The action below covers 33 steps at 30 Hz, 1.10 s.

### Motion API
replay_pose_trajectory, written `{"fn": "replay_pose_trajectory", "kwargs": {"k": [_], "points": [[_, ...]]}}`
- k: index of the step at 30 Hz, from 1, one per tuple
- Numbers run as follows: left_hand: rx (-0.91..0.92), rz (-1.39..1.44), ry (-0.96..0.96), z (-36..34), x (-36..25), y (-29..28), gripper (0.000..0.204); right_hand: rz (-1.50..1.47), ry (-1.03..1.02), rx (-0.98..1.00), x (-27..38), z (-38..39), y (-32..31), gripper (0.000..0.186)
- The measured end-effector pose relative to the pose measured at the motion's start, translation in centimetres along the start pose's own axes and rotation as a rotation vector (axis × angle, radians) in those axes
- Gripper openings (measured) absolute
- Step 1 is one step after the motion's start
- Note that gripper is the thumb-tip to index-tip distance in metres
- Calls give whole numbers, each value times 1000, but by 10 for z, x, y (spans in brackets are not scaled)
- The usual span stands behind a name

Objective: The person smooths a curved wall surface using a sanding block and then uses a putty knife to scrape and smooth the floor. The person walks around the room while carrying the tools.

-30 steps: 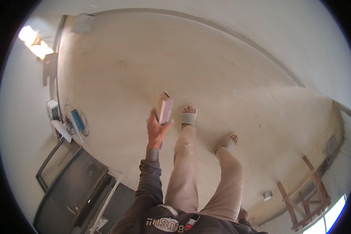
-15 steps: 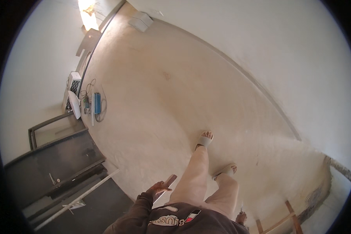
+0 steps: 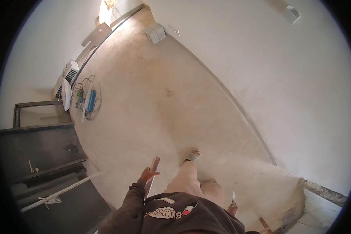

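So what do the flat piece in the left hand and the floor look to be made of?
The flat piece in the left hand looks like a thin board or tile with a matte pinkish-brown face; which one is unclear. The floor seems to be bare cement or screed: dull beige, blotchy and dusty, without joints.

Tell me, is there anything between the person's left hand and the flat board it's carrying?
No, nothing is in between. The left hand already grips the flat board directly, its fingers wrapped on it. The right hand is low beside the leg with a small pale thing sticking up; what it is cannot be told.
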State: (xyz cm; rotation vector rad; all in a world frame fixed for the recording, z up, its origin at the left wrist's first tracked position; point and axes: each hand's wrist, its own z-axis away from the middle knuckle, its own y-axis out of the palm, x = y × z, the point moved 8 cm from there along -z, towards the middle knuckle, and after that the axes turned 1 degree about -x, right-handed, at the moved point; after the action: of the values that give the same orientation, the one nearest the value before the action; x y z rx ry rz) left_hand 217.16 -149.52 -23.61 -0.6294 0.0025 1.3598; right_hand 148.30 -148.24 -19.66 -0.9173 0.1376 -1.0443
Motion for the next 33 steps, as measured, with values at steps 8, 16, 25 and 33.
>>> {"fn": "replay_pose_trajectory", "kwargs": {"k": [8, 16, 25, 33], "points": [[-38, 52, -13, 14, -18, -11, 106, 129, -181, 146, 57, 24, 2, 27], [84, 69, -108, 69, -7, 16, 101, 74, 53, 179, 31, -15, 10, 19], [53, -32, -1, 67, -61, 58, 96, 700, -295, 48, -43, -78, -13, 17], [-18, 94, 31, 51, -72, 80, 92, 537, -43, 84, -112, -152, -22, 21]]}}
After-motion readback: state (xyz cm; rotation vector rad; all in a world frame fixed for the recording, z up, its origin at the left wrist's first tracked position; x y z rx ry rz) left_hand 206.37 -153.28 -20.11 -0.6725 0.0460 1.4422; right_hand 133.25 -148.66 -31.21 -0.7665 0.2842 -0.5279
